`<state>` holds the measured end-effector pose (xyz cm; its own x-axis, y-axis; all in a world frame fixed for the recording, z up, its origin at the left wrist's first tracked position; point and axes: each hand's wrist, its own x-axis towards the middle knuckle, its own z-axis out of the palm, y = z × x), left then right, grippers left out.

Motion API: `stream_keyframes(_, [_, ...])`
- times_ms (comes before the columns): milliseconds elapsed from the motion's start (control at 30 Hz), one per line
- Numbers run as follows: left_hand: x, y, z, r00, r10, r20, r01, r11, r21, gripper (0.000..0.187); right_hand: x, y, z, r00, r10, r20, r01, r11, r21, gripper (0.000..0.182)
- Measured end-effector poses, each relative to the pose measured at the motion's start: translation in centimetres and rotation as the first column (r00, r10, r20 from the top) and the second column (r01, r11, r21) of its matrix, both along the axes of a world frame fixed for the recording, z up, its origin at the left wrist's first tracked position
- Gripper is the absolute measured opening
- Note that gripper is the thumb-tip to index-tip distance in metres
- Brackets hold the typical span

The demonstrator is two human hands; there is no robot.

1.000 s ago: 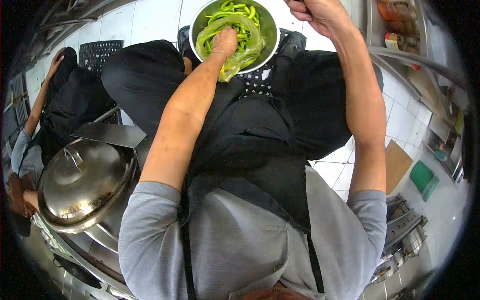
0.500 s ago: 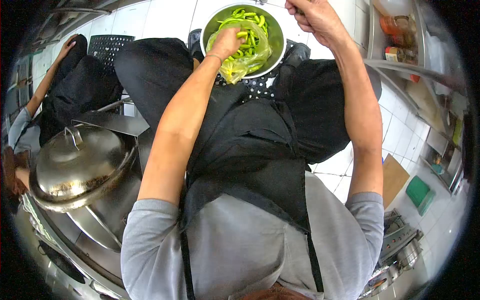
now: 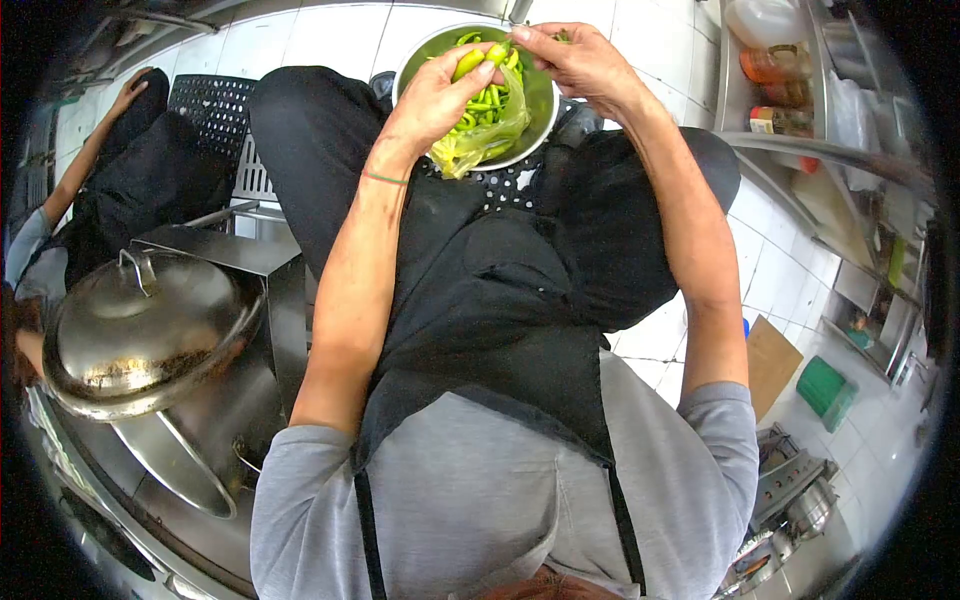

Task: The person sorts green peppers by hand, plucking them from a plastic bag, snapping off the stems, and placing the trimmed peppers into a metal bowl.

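My left hand (image 3: 430, 100) is closed round a few green chili peppers (image 3: 467, 65), held up over a steel bowl (image 3: 549, 115). My right hand (image 3: 590, 68) meets it at the bowl's far side, thumb and fingers pinched at the stem end of one held pepper (image 3: 498, 54). Bits of green also show by its curled fingers. Under the hands, more green peppers (image 3: 485, 108) lie in the bowl. A yellowish clear plastic bag (image 3: 465, 155) sits in it too and hangs over the near rim.
A large lidded steel pot (image 3: 150, 320) stands at left. Beyond it another person sits, a hand (image 3: 128, 92) on their knee. Shelves with jars (image 3: 775, 65) are at right. A green container (image 3: 826, 392) and a brown board (image 3: 772, 365) are lower right.
My left hand has come up out of the peppers with a few in its grasp. My right hand has moved down and left to meet it.
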<state>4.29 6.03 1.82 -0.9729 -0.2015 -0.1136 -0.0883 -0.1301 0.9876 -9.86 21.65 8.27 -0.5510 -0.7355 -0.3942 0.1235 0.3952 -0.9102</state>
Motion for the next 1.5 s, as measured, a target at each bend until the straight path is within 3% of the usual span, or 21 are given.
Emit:
stream_keyframes(133, [-0.2,1.0,1.1,1.000,-0.028,0.009,0.026,0.981,0.192,0.032,0.4,-0.2,-0.3,0.993,-0.001,0.119,0.018,0.990,-0.137,0.030])
stream_keyframes(267, [-0.8,2.0,0.8,0.992,0.109,0.060,-0.120,0.967,0.226,0.031,0.6,-0.1,-0.2,0.987,0.000,0.159,0.023,0.989,-0.143,0.025])
stream_keyframes(467, [-0.7,1.8,1.2,0.982,0.162,0.101,-0.186,0.928,0.322,0.029,1.7,-0.6,-0.6,0.986,-0.006,0.167,0.031,0.988,-0.150,0.022])
stream_keyframes(700, [-0.8,1.6,1.3,0.991,0.107,0.083,-0.134,0.867,0.480,0.029,1.3,-1.0,-1.7,0.885,0.036,0.464,0.094,0.963,-0.254,0.015])
stream_keyframes(867, [-1.2,0.9,0.9,0.991,0.123,0.051,-0.130,0.826,0.549,0.028,1.3,-1.1,-1.2,0.811,0.023,0.585,0.199,0.929,-0.313,0.018])
stream_keyframes(900, [-1.4,0.3,1.0,0.987,0.158,0.028,-0.145,0.809,0.569,0.030,0.9,-1.1,-0.7,0.774,-0.037,0.632,0.296,0.903,-0.311,0.021])
stream_keyframes(933, [-1.6,-0.4,1.4,0.976,0.201,0.088,-0.216,0.820,0.530,0.029,0.2,-1.0,0.0,0.731,-0.092,0.676,0.389,0.870,-0.302,0.024])
stream_keyframes(1000, [-2.5,-1.9,-0.3,0.937,0.347,0.053,-0.347,0.893,0.288,0.023,-1.6,-0.4,0.5,0.774,-0.036,0.632,0.413,0.785,-0.461,0.020])
stream_keyframes(1067, [-2.8,-3.3,-1.9,0.965,0.223,0.140,-0.219,0.975,-0.042,0.028,-1.3,-0.2,3.5,0.803,-0.222,0.554,0.490,0.775,-0.399,0.017])
stream_keyframes(1100, [-3.2,-3.8,-3.1,0.965,0.170,0.197,-0.130,0.971,-0.201,0.033,-2.1,0.4,3.2,0.805,-0.161,0.571,0.458,0.780,-0.426,0.009])
stream_keyframes(1133, [-3.8,-4.2,-5.2,0.952,0.156,0.264,0.002,0.858,-0.514,0.038,-2.1,0.4,3.2,0.806,-0.190,0.561,0.473,0.777,-0.416,0.010])
stream_keyframes(1167, [-4.4,-4.5,-8.0,0.929,0.164,0.331,0.155,0.639,-0.754,0.042,-2.1,0.5,3.3,0.804,-0.221,0.552,0.489,0.773,-0.404,0.012])
stream_keyframes(1233, [-5.0,-2.9,-12.0,0.875,0.179,0.449,0.294,0.541,-0.788,0.031,-2.3,0.6,3.2,0.801,-0.239,0.550,0.496,0.779,-0.383,0.017])
stream_keyframes(1267, [-4.8,-3.0,-16.9,0.868,0.143,0.475,0.378,0.430,-0.820,0.025,-2.6,0.6,3.1,0.798,-0.227,0.559,0.486,0.791,-0.373,0.021])
stream_keyframes(1300, [-3.9,-2.4,-19.7,0.851,0.154,0.502,0.405,0.417,-0.814,0.024,-2.9,0.6,3.1,0.796,-0.215,0.566,0.475,0.802,-0.363,0.025])
stream_keyframes(1433, [-2.6,-0.5,-19.8,0.886,0.147,0.440,0.350,0.412,-0.842,0.024,-3.0,0.4,3.5,0.810,-0.257,0.527,0.463,0.831,-0.307,0.038])
stream_keyframes(1500, [-2.9,0.0,-20.2,0.936,0.042,0.350,0.301,0.424,-0.854,0.024,-2.9,0.5,4.0,0.811,-0.269,0.520,0.471,0.826,-0.308,0.039])
